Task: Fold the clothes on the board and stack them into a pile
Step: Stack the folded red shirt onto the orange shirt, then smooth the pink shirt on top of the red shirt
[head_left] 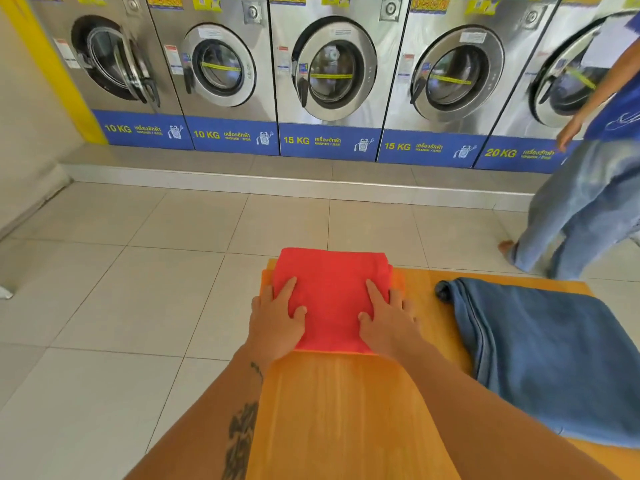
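Note:
A folded red cloth (pixel 330 296) lies at the far end of the orange wooden board (pixel 346 410), on top of a folded orange cloth (pixel 398 280) whose edges peek out beneath it. My left hand (pixel 277 320) rests flat on the red cloth's left side, fingers spread. On its right side my right hand (pixel 389 320) presses flat the same way. Neither hand grips anything. A blue denim garment (pixel 540 351) lies unfolded on the board's right part.
The board stands over a pale tiled floor (pixel 138 289). A row of steel washing machines (pixel 332 71) lines the far wall on a raised step. Another person in loose jeans (pixel 581 209) walks at the right, close to the board's far corner.

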The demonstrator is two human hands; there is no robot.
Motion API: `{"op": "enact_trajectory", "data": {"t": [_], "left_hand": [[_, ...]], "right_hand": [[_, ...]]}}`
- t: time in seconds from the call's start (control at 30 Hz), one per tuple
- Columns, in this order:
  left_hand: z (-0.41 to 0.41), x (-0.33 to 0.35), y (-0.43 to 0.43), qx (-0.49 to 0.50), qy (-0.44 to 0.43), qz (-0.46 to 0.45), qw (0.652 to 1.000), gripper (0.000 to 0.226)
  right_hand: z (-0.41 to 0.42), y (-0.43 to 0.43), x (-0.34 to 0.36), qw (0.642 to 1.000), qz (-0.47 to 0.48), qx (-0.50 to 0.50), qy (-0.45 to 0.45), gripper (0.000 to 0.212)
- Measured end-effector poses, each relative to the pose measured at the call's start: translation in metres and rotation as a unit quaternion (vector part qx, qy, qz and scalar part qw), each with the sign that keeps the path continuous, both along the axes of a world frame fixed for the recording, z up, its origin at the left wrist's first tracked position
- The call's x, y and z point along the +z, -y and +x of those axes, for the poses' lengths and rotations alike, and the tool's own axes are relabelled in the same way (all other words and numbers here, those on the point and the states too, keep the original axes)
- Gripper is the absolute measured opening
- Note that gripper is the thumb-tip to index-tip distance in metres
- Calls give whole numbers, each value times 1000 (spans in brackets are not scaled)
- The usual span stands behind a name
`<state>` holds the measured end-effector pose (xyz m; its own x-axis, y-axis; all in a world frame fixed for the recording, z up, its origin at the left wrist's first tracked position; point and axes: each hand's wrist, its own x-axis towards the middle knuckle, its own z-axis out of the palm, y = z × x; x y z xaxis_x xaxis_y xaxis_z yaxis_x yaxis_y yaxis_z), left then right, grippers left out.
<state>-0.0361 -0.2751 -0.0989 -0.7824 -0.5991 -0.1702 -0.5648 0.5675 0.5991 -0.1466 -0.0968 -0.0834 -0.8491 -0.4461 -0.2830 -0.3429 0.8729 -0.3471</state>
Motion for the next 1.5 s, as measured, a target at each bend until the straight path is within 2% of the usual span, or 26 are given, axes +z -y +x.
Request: {"op": "enact_trajectory", "data": {"t": [0.13, 0.23, 0.33, 0.43, 0.53, 0.7, 0.87, 1.03, 1.17, 1.27, 1.4, 1.5], "left_hand": [[7, -10, -8, 4, 16, -112, 994, 58], [14, -5, -7, 13, 48, -70, 996, 57], [28, 8, -9, 0, 54, -52, 997, 59], [59, 19, -14, -1, 2, -47, 999, 56], [103, 27, -20, 2, -63, 10, 998, 50], [185, 39, -53, 25, -117, 62, 991, 43], [270, 44, -113, 88, -157, 37, 983, 42], [331, 31, -173, 125, -137, 40, 982, 52], [347, 25, -198, 137, -130, 49, 981, 66], [349, 31, -202, 178, -77, 52, 980, 68], [349, 36, -203, 179, -38, 52, 982, 70], [343, 44, -206, 204, -46, 103, 973, 73]], "right_hand": [[-5, 2, -6, 1000, 21, 5, -2, 69], [-8, -1, -1, 999, 27, 12, 25, 70], [-4, -9, 10, 997, -16, 18, 67, 72], [18, -28, 20, 995, -69, 22, 72, 73], [52, -58, 28, 991, -110, 26, 74, 71], [121, -107, 40, 978, -144, 19, 153, 58], [185, -148, 54, 969, -175, 17, 174, 44], [231, -189, 59, 966, -136, 80, 204, 39], [255, -206, 55, 963, -71, 132, 225, 53], [265, -211, 53, 965, -81, 125, 214, 56], [276, -212, 51, 965, -109, 90, 222, 48], [283, -208, 52, 956, -147, 53, 250, 49]]}}
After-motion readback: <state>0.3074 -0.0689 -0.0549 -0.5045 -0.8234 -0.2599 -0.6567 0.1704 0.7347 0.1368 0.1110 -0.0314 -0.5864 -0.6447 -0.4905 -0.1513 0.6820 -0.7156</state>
